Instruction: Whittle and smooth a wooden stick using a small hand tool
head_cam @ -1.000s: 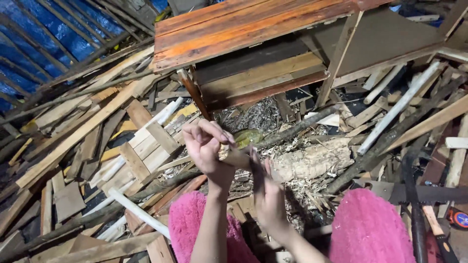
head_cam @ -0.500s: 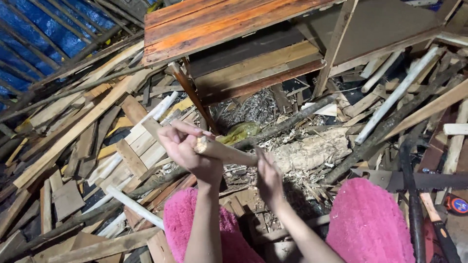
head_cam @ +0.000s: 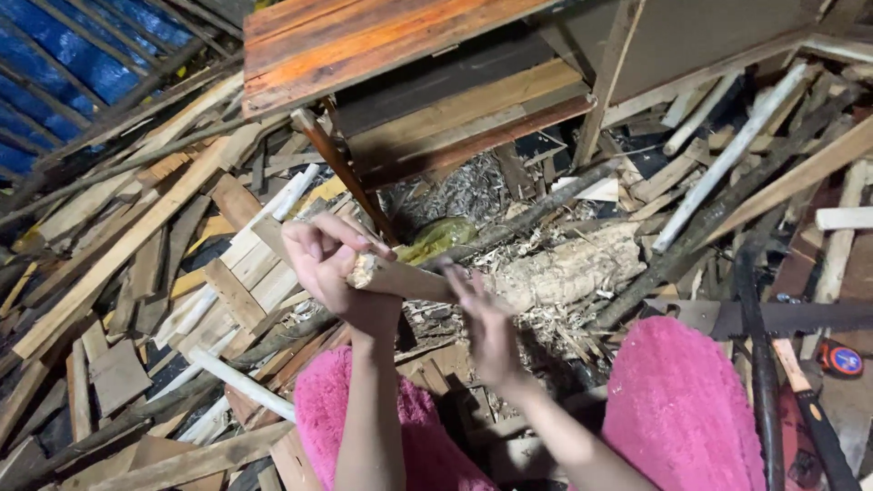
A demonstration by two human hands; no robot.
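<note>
Above the pink knees, left hand point(head_cam: 332, 264) grips a stick point(head_cam: 400, 277) — right hand point(head_cam: 486, 323) touching.

Two hands are in view: one left hand point(head_cam: 332, 264) and one right hand point(head_cam: 486, 318), with one short wooden stick point(head_cam: 400, 277) between them. Just right of the stick: one pale log point(head_cam: 568, 268). Further right: one handsaw point(head_cam: 773, 318) and one round tape measure point(head_cam: 841, 359).

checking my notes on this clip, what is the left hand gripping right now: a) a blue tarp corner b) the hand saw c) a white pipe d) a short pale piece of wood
D: the left hand is closed around a short pale wooden stick with a rough broken end, while the saw lies untouched on the ground to the right and the right hand is blurred beside the stick.
</note>
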